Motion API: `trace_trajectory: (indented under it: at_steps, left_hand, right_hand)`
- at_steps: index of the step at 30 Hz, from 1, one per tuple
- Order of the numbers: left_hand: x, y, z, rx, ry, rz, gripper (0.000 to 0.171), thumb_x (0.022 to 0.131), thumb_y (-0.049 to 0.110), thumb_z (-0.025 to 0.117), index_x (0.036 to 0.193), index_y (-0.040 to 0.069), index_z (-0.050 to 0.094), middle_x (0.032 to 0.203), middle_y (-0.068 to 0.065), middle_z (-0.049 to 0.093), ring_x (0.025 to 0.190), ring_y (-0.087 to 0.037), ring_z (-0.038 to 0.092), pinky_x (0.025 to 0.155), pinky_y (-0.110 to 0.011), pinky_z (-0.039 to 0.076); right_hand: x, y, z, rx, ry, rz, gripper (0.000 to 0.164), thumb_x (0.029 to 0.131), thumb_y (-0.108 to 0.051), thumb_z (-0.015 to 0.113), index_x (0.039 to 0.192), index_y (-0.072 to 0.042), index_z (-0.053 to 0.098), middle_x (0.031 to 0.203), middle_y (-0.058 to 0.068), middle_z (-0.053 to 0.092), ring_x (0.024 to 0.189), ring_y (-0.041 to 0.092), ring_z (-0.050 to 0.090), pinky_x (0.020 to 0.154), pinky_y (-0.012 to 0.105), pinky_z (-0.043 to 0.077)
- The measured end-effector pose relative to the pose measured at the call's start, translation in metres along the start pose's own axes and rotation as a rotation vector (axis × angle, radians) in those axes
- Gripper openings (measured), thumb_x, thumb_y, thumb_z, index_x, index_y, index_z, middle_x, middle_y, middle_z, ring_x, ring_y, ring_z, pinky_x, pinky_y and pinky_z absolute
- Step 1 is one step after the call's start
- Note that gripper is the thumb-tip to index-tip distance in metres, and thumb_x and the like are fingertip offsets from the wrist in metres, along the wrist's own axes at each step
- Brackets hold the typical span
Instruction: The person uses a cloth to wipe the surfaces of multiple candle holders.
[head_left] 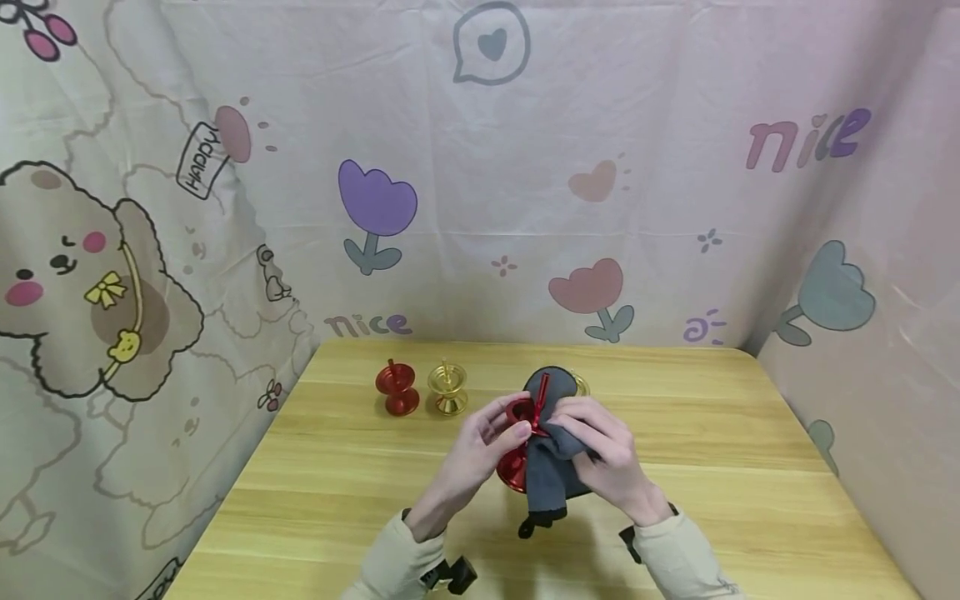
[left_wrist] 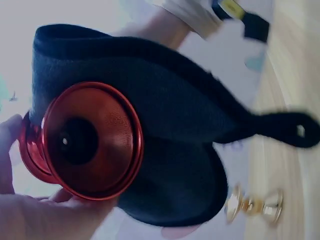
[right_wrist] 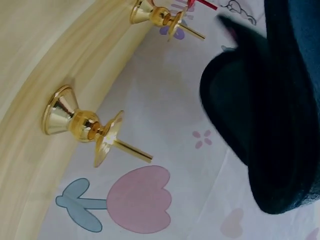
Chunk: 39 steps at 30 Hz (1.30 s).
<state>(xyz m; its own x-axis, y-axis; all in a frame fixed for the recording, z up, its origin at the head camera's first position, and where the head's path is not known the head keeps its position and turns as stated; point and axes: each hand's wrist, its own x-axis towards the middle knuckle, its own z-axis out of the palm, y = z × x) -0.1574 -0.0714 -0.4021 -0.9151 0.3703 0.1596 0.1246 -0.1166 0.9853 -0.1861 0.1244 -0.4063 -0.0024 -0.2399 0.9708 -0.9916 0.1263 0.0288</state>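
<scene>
Gripping a red candle holder (left_wrist: pixel 116 142) in left hand (head_left: pixel 482 442), pinching grey cloth (head_left: pixel 546 483) against it in right hand (head_left: pixel 611 450). Holding both above the worktop (head_left: pixel 337 508), between its side edges, with second red holder (head_left: pixel 398 388) and gold holder (head_left: pixel 448 385) toward far left corner.

"nice" (head_left: pixel 819 143) twice, "HAPPY" sign (head_left: pixel 201 162), on printed backdrop (head_left: pixel 480 192)

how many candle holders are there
4: red holder and gold holder at back left on the table, another red one in the left hand, another gold one partly hidden behind the cloth in the head view.
</scene>
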Motion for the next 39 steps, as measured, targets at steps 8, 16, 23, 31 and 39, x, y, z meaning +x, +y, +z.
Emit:
trace_trajectory:
  at_steps: [8, 16, 23, 31, 39]
  left_hand:
    - [-0.004, -0.001, 0.005, 0.071, 0.108, 0.028, 0.067, 0.090, 0.023, 0.077, 0.145, 0.002, 0.044, 0.133, -0.017, 0.065, 0.115, -0.017, 0.066, 0.098, -0.025, 0.053]
    - [0.001, 0.001, -0.005, -0.073, -0.027, -0.030, 0.060, 0.097, 0.024, 0.066, 0.146, -0.004, 0.046, 0.133, -0.019, 0.063, 0.106, -0.007, 0.065, 0.091, -0.021, 0.056]
    - [-0.002, 0.001, 0.002, 0.111, 0.074, 0.039, 0.066, 0.093, 0.025, 0.073, 0.147, 0.003, 0.043, 0.138, -0.021, 0.061, 0.122, -0.027, 0.063, 0.101, -0.027, 0.052]
    - [0.001, 0.002, -0.006, -0.182, -0.033, -0.011, 0.062, 0.096, 0.020, 0.068, 0.146, -0.008, 0.043, 0.120, -0.003, 0.069, 0.100, -0.006, 0.067, 0.087, -0.021, 0.057]
    - [0.000, 0.000, 0.002, 0.067, 0.063, 0.035, 0.065, 0.094, 0.025, 0.072, 0.149, 0.007, 0.044, 0.140, -0.019, 0.061, 0.121, -0.020, 0.064, 0.101, -0.027, 0.053]
  right_hand:
    - [0.002, -0.002, 0.002, -0.080, -0.031, -0.040, 0.019, 0.098, 0.000, 0.056, 0.091, 0.010, 0.071, 0.089, 0.018, 0.068, 0.085, 0.029, 0.063, 0.085, 0.033, 0.055]
    - [0.005, -0.001, 0.001, -0.005, 0.001, -0.036, 0.018, 0.097, 0.000, 0.059, 0.090, 0.011, 0.071, 0.088, 0.021, 0.067, 0.085, 0.030, 0.063, 0.089, 0.033, 0.055]
    - [0.003, 0.000, 0.002, -0.085, -0.021, -0.059, 0.020, 0.098, 0.000, 0.057, 0.089, 0.011, 0.071, 0.088, 0.019, 0.068, 0.083, 0.031, 0.064, 0.086, 0.034, 0.056]
    - [0.003, 0.000, 0.002, 0.022, 0.007, -0.032, 0.015, 0.096, 0.001, 0.060, 0.092, 0.011, 0.071, 0.091, 0.021, 0.068, 0.088, 0.031, 0.064, 0.095, 0.034, 0.054]
    - [-0.004, 0.003, 0.001, -0.085, -0.017, -0.028, 0.019, 0.097, 0.000, 0.057, 0.091, 0.009, 0.072, 0.089, 0.019, 0.068, 0.085, 0.030, 0.064, 0.092, 0.033, 0.055]
